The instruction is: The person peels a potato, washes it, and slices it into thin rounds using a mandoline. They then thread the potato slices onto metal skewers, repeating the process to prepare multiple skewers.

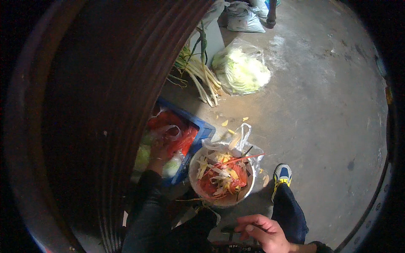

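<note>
My left hand reaches into a blue plastic crate, among a red plastic bag and pale green cabbages. Its fingers are in shadow, so what they touch is hidden. My right hand hovers near my body with loosely bent fingers. A dark line shows between its thumb and fingers, too small to make out. Between the crate and my right foot stands a white bucket, full of vegetable scraps and crumpled red plastic.
A dark ribbed surface blocks much of the left side. Beyond the crate lie long green onions and a bagged napa cabbage on the concrete floor. White sacks stand farther back. My shoe is right of the bucket.
</note>
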Demonstrator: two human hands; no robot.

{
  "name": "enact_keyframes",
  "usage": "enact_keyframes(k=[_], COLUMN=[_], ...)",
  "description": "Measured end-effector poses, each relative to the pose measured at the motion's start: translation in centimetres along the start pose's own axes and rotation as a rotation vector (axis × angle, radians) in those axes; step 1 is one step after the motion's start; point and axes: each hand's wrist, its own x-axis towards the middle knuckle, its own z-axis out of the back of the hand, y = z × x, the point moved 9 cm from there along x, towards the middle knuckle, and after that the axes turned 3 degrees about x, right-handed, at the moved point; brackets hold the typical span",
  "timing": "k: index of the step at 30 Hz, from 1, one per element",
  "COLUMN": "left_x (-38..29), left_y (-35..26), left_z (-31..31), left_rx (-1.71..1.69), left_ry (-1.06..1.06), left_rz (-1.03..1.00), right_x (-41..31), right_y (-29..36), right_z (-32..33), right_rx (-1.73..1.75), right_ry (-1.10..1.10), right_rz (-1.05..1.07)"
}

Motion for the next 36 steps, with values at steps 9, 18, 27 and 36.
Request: enact_keyframes(k=[9,18,27,36], left_x=[0.9,-2.4,-1.1,-0.2], left_y=[-1.2,-2.7,-2.1,1.3], left_z=[0.5,-14.5,-15.1,-14.9], left_rx=[-0.329,0.064,-0.043,-0.46], left_ry=[-0.24,0.819,0.586,0.359], left_rz=[0.118,-0.027,0.383,0.567], right_x=[0.8,1.1,1.9,1.8], right_y=[-0.7,-1.3,-2.3,-2.5], right_z=[0.9,0.8,1.3,1.9], right_rx=[-0.073,-0.009,0.173,0.163], right_ry=[-0.062,-0.073,-0.096,-0.136], right_rz=[0.081,0.06,0.025,0.059])
